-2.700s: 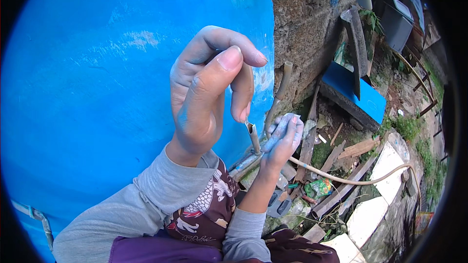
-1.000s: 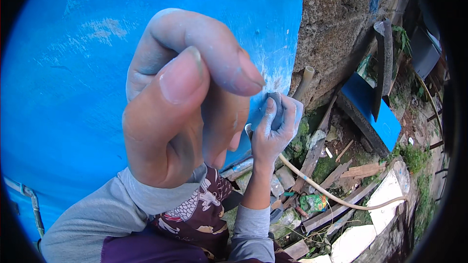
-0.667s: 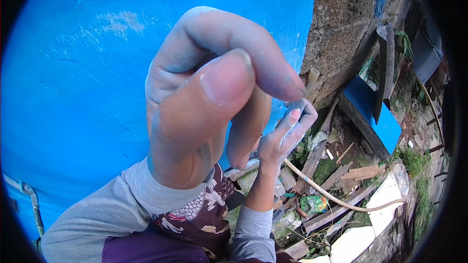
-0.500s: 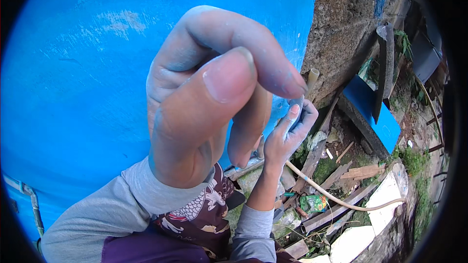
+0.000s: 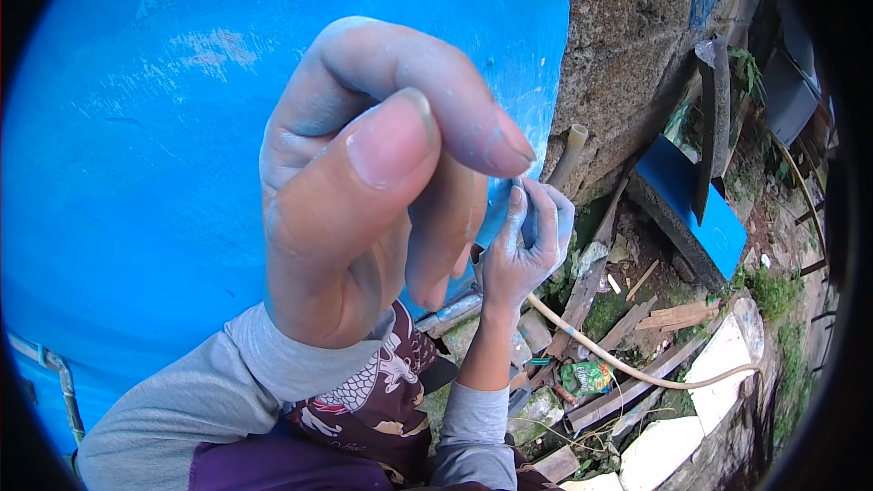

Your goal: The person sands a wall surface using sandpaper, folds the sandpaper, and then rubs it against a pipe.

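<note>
My left hand (image 5: 364, 182), dusted pale blue, fills the middle of the view close up. Its fingers are curled, with the thumb laid against the bent index finger. Whatever it might hold is hidden. Behind it rises a large curved blue wall (image 5: 136, 173) with scuffed whitish patches. Farther off and to the right, my right hand (image 5: 529, 241) is at the blue wall's right edge, its fingers bent and closed together. I cannot make out what is pinched in them. Pale blue dust covers these fingers too.
A rough stone wall (image 5: 618, 64) stands at the right. Below lie wooden planks (image 5: 677, 318), a beige hose (image 5: 637, 377), a green packet (image 5: 587, 377), white slabs (image 5: 659, 455) and a blue-topped panel (image 5: 700, 218). A pale pipe end (image 5: 576, 136) sticks up behind my right hand.
My right hand has shifted left and slightly down, nearer the blue wall's edge. My left hand has moved slightly left and stays curled. The view has shifted a little.
</note>
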Action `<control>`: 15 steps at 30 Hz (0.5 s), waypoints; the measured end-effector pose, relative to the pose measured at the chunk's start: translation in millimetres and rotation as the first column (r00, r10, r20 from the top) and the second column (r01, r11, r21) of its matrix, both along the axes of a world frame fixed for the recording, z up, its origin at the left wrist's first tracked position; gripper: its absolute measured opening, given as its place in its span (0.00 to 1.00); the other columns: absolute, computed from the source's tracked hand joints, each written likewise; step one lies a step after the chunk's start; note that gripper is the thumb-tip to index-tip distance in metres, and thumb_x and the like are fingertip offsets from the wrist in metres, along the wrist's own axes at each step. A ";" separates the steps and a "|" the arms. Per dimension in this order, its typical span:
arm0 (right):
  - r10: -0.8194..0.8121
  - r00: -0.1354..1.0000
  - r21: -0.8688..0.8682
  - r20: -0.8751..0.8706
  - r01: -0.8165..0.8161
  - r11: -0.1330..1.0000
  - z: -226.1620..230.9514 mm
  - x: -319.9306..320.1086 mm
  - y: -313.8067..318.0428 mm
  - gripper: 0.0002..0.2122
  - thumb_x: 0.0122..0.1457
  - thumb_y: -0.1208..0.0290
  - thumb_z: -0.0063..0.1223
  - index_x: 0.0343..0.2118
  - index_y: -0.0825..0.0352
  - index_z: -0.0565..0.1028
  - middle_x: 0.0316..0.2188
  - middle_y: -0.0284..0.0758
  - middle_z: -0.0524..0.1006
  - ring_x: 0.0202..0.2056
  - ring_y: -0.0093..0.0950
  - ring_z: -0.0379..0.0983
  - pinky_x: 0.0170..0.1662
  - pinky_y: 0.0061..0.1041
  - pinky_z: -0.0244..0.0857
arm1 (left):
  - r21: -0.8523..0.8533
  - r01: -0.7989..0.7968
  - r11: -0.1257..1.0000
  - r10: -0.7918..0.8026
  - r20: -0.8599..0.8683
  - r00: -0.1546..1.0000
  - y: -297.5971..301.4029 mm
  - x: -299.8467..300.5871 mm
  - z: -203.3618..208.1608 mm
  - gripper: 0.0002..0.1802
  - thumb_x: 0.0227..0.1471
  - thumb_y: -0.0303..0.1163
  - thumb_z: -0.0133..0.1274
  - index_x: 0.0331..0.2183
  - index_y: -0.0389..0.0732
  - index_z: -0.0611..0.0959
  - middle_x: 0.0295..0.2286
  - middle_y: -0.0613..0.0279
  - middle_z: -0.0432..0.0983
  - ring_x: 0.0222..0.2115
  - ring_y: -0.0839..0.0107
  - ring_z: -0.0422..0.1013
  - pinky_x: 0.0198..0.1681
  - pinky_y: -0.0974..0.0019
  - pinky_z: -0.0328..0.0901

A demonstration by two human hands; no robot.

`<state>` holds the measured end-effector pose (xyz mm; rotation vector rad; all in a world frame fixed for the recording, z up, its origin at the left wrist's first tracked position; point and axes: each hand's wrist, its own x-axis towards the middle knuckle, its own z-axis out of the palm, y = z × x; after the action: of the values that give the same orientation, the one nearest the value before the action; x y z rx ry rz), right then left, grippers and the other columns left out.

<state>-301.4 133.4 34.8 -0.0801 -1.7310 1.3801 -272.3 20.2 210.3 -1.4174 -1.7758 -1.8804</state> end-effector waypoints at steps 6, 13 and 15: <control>0.112 0.994 -0.101 -0.006 -0.112 0.989 3.2 0.1 -1.4 0.09 0.61 0.69 0.55 0.41 0.66 0.78 0.40 0.39 0.73 0.39 0.32 0.71 0.44 0.32 0.64 | 0.000 0.004 1.000 -0.004 0.001 1.000 -1.0 -0.1 -0.6 0.13 0.64 0.36 0.31 0.39 0.45 0.71 0.10 0.75 0.63 0.15 0.78 0.63 0.43 0.64 0.53; 0.201 0.974 -0.408 -0.104 -0.226 0.885 -2.1 -3.2 5.2 0.21 0.69 0.56 0.37 0.45 0.74 0.70 0.38 0.39 0.73 0.37 0.27 0.69 0.43 0.28 0.63 | 0.000 0.005 1.000 -0.005 0.000 1.000 0.1 -0.3 -0.3 0.13 0.64 0.36 0.31 0.40 0.45 0.71 0.10 0.75 0.64 0.15 0.77 0.63 0.43 0.64 0.53; 0.261 0.963 -0.381 -0.067 -0.266 0.885 -4.3 -0.6 9.9 0.22 0.69 0.54 0.36 0.46 0.74 0.68 0.36 0.38 0.73 0.36 0.26 0.68 0.42 0.26 0.63 | -0.003 0.005 1.000 -0.005 -0.002 1.000 -0.5 -0.2 -0.1 0.13 0.64 0.36 0.31 0.40 0.45 0.71 0.10 0.75 0.64 0.15 0.77 0.63 0.44 0.63 0.53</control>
<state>-302.1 143.3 30.5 -0.0533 -1.4715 1.9104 -272.5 19.7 210.1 -1.4254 -1.7764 -1.8791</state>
